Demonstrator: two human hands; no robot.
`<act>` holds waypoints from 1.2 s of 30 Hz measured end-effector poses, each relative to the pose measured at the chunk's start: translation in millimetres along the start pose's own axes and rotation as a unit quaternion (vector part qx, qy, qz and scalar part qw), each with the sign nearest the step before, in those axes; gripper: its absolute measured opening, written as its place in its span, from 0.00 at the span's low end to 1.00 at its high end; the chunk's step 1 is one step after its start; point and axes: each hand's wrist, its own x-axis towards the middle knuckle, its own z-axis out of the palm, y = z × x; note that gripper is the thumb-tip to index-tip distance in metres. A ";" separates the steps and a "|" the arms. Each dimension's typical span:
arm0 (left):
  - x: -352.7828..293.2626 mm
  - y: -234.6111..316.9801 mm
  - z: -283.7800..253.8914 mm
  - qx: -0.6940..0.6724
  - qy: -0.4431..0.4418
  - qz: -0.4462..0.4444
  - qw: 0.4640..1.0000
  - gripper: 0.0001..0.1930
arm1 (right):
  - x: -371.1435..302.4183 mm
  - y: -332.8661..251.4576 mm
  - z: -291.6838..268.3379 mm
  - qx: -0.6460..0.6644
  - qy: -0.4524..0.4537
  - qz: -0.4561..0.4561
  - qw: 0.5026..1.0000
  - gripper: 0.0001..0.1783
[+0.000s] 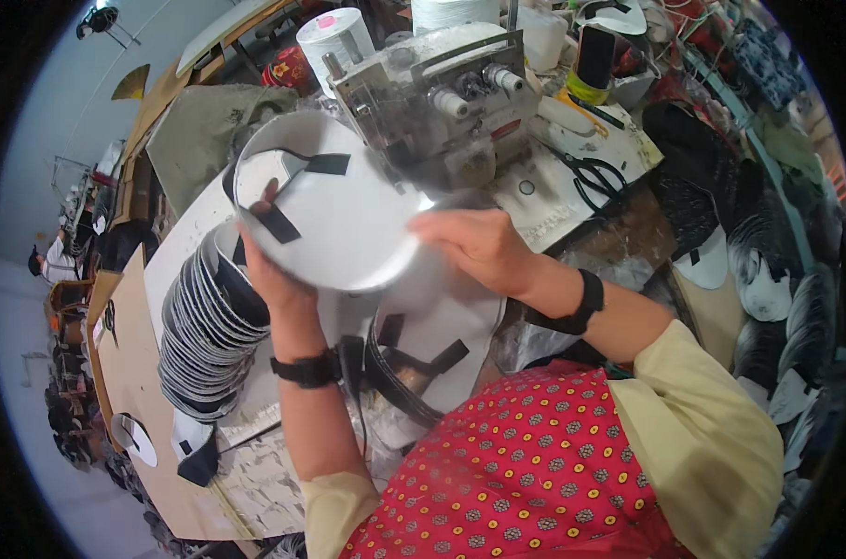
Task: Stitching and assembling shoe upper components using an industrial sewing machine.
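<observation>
Between my hands is a round white piece (367, 219) with a raised rim and black tabs; it looks like a sun visor. My left hand (279, 270) wraps around its left rim, fingers reaching inside beside a black tab. At the right edge my right hand (484, 247) is closed in a pinch on the rim, slightly blurred. Just beyond stands a sewing machine (442, 102), whose needle area is hidden or blurred near the rim. A black-edged band with black tabs (400, 373) lies below the piece, near my lap.
Left of my left forearm stands a tall nested stack of similar visors (204, 326). White thread cones (337, 42) rise behind the machine. Black scissors (591, 182) lie on its right side, near a phone (593, 58) propped upright. More visors (763, 279) are piled at right.
</observation>
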 end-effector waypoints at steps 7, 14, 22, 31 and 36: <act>-22.8 33.7 8.2 0.308 0.128 -0.081 0.939 0.16 | 12.4 9.0 6.5 -0.022 0.030 0.016 0.999 0.13; -106.0 40.5 52.5 0.318 -0.118 -0.282 0.897 0.26 | 3.8 0.7 -3.9 -0.005 0.052 0.134 0.990 0.18; -31.1 3.9 34.9 0.518 0.232 0.133 0.813 0.34 | -21.1 -11.6 25.1 -0.101 -0.085 -0.009 0.991 0.16; 10.5 65.2 29.8 0.881 -0.266 0.192 0.343 0.24 | -14.9 -18.1 32.0 -0.088 -0.183 -0.095 0.975 0.15; -37.0 68.5 4.6 0.950 -0.251 0.116 0.148 0.23 | -21.8 -25.3 23.7 -0.088 -0.202 -0.039 0.975 0.33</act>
